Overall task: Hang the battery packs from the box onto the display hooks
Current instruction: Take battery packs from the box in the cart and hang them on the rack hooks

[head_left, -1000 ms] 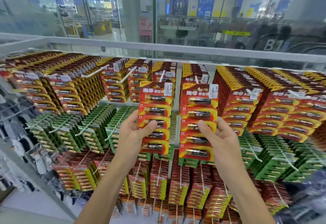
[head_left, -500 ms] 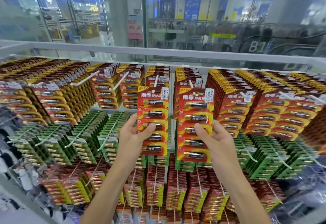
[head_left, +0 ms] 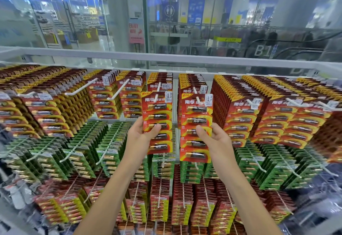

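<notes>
Two red-and-yellow battery packs are up against the top row of the display. My left hand grips the left pack by its left edge, thumb across the front. A white display hook pokes through that pack's top hole. My right hand grips the right pack near its middle, and another white hook shows at its top. The box is out of sight.
Full rows of hooks surround the two packs: red packs along the top, green packs in the middle, red-and-yellow ones below. A white rail and glass wall stand behind. Bare hooks jut out at upper left.
Both hands have lifted and pushed their packs up and back onto the top-row hooks; the packs sit higher against the display than before.
</notes>
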{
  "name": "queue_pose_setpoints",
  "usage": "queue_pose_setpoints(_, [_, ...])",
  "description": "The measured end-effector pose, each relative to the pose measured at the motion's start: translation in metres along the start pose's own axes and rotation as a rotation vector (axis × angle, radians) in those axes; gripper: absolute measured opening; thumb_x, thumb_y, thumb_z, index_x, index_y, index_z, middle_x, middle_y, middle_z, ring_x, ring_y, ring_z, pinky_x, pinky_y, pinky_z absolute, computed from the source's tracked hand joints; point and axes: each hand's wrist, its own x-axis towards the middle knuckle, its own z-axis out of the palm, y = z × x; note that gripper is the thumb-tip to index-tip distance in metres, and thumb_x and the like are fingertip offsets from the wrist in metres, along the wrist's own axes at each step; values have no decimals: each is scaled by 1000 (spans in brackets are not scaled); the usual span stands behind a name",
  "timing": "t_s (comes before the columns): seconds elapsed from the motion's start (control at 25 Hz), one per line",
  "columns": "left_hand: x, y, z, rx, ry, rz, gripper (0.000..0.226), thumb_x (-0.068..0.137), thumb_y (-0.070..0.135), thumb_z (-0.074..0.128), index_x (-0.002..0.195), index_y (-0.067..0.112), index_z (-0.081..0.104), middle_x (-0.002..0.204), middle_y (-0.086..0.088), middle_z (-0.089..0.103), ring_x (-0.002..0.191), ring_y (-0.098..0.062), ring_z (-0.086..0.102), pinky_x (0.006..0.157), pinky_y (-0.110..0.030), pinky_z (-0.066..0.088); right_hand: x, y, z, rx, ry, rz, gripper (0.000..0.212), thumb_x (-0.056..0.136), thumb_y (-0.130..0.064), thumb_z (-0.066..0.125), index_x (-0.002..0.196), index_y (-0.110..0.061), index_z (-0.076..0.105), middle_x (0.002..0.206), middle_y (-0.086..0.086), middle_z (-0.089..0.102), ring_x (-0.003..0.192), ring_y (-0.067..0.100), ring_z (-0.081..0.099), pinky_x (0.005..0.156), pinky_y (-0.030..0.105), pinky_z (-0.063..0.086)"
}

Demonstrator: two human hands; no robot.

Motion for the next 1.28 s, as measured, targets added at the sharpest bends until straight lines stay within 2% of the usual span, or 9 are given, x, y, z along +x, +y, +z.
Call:
queue_pose_setpoints(0.16, [24, -4, -1, 36, -18, 1, 34, 97, 18, 70, 130, 19, 63, 114, -3, 78, 100, -25, 77, 78, -45, 65, 27, 9, 3, -11, 18, -5, 30, 96, -37, 68, 125, -26, 67, 115, -6, 77, 109, 16, 73, 99, 47, 57])
queue_pose_setpoints(0.4, [52, -10, 4, 46, 33, 0, 31, 96, 20, 72, 125, 20, 61, 107, 5, 79, 95, -11, 77, 72, -26, 63, 56, 14, 5, -23, 31, 10, 37, 98, -39, 67, 131, -22, 64, 120, -4, 76, 112, 17, 72, 103, 50, 55])
queue_pose_setpoints(0.48, [57, -12, 7, 77, 56, 8, 22, 97, 18, 70, 117, 23, 61, 100, 10, 78, 83, 2, 75, 63, -14, 57, 65, 18, 3, -40, 30, 6, 36, 99, -39, 66, 131, -21, 65, 119, -3, 76, 111, 18, 72, 99, 45, 57])
queue_pose_setpoints(0.64, [74, -16, 7, 95, 108, -17, 34, 97, 25, 71, 125, 10, 61, 110, -7, 78, 83, -11, 78, 62, -20, 60, 75, 22, 1, -52, 35, 17, 24, 102, -30, 62, 123, -17, 67, 105, -4, 79, 94, 6, 75, 75, 20, 60])
queue_pose_setpoints(0.8, [78, -20, 6, 144, 127, -45, 26, 96, 28, 72, 116, 15, 63, 106, 0, 76, 75, 6, 73, 60, -9, 54, 79, 25, 3, -79, 64, 18, 40, 98, -40, 66, 128, -15, 67, 116, -3, 77, 109, 10, 72, 91, 26, 57])
queue_pose_setpoints(0.88, [75, -20, 6, 162, 132, -53, 18, 95, 33, 73, 106, 28, 59, 102, 13, 69, 76, 20, 66, 67, -4, 51, 79, 29, 1, -96, 102, 35, 34, 97, -40, 67, 120, -16, 70, 107, -11, 77, 102, -1, 70, 85, 13, 54])
queue_pose_setpoints(1.0, [70, -25, 1, 226, 124, -58, 61, 88, 48, 75, 136, 16, 55, 121, 17, 57, 117, 4, 57, 110, -30, 45, 76, 34, -1, -140, 130, 32, 25, 97, -42, 66, 114, -23, 72, 96, -24, 75, 93, -12, 67, 81, 7, 48])
queue_pose_setpoints(1.12, [62, -32, -3, 288, 126, -48, 42, 91, 44, 73, 120, 21, 53, 104, 22, 60, 97, 5, 59, 97, -32, 47, 71, 44, 0, -169, 144, 38, 36, 94, -50, 67, 122, -27, 66, 117, -16, 71, 110, -6, 63, 106, 23, 44])
queue_pose_setpoints(1.28, [43, -38, -9, 416, 121, -32, 47, 91, 49, 72, 127, 23, 57, 119, 12, 62, 108, -6, 59, 101, -32, 46, 51, 57, 0, -238, 171, 42, 46, 94, -54, 65, 128, -23, 63, 123, -10, 66, 122, 12, 60, 109, 40, 46])
